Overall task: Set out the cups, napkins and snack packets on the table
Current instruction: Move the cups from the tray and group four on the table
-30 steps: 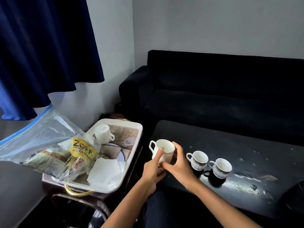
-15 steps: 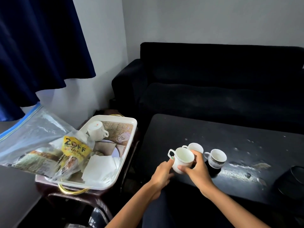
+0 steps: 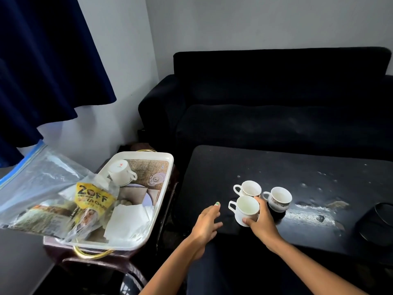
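Note:
Three white cups stand close together on the black table (image 3: 212, 167). My right hand (image 3: 262, 222) grips the nearest cup (image 3: 244, 209) from its right side. Behind it are a second cup (image 3: 247, 188) and a patterned cup (image 3: 278, 198). My left hand (image 3: 207, 223) hovers just left of the held cup, fingers loose and holding nothing. A white tray (image 3: 165, 167) at the left holds an upturned cup (image 3: 121, 172), white napkins (image 3: 127, 220) and a clear zip bag (image 3: 38, 188) with snack packets (image 3: 93, 201).
A black sofa (image 3: 276, 103) runs behind the table. A dark round object (image 3: 380, 222) lies at the table's right edge. The tray rests on a dark side stand with a gold handle (image 3: 91, 254). A navy curtain (image 3: 42, 60) hangs at the upper left.
The held cup has moved right, up against the two other cups on the table. My left hand has let go of it and drawn back to the left.

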A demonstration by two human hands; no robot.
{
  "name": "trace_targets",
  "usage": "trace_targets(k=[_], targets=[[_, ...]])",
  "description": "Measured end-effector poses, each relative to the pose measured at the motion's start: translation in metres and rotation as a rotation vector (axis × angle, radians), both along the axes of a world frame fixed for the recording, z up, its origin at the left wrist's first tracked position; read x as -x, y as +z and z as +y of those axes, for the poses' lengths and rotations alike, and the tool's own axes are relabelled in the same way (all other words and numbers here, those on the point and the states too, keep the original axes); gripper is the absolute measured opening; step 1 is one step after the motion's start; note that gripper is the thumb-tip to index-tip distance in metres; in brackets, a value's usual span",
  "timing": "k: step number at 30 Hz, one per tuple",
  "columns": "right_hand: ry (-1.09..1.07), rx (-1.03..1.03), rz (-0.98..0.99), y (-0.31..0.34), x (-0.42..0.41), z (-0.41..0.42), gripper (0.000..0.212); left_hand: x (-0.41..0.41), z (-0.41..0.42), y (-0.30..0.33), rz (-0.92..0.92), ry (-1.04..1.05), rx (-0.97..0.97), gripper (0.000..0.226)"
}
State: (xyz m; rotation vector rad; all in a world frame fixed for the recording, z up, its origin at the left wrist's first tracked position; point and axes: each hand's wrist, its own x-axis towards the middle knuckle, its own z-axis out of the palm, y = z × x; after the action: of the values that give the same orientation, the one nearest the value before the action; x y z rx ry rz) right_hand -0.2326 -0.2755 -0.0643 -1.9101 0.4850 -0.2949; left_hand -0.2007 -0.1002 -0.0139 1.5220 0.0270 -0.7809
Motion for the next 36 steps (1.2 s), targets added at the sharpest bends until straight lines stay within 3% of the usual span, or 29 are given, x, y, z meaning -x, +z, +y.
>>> trace_targets(k=[9, 12, 15, 18, 21, 25, 29, 33, 36], targets=[[0.002, 0.08, 0.041, -0.005, -0.002, -0.006, 0.078, -0.004, 0.007, 0.002, 0.01, 0.03, -0.009, 0.038], [-0.136, 0.195, 0.143, -0.004, 0.0, -0.004, 0.085, -0.006, 0.007, 0.002, -0.049, 0.057, -0.038, 0.035], [-0.327, 0.317, 0.102, 0.006, -0.001, 0.006, 0.07, -0.014, 0.013, 0.004, -0.316, 0.162, -0.129, 0.025], [-0.375, 0.295, -0.014, 0.024, -0.012, 0.02, 0.052, -0.029, 0.039, 0.004, -0.75, 0.238, -0.445, 0.023], [-0.299, 0.305, -0.088, 0.043, -0.028, 0.039, 0.039, -0.044, 0.073, -0.001, -1.027, 0.309, -0.806, 0.029], [-0.084, 0.321, -0.175, 0.064, -0.049, 0.075, 0.027, -0.054, 0.109, -0.017, -0.908, 0.277, -1.175, 0.05], [0.184, 0.39, -0.156, 0.077, -0.077, 0.117, 0.021, -0.058, 0.122, -0.026, -0.795, 0.266, -1.209, 0.061], [0.426, 0.485, -0.096, 0.082, -0.114, 0.158, 0.014, -0.061, 0.121, -0.028, -0.805, 0.24, -1.225, 0.06], [0.543, 0.512, 0.008, 0.082, -0.146, 0.186, 0.021, -0.06, 0.122, -0.029, -0.82, 0.256, -1.196, 0.06]])
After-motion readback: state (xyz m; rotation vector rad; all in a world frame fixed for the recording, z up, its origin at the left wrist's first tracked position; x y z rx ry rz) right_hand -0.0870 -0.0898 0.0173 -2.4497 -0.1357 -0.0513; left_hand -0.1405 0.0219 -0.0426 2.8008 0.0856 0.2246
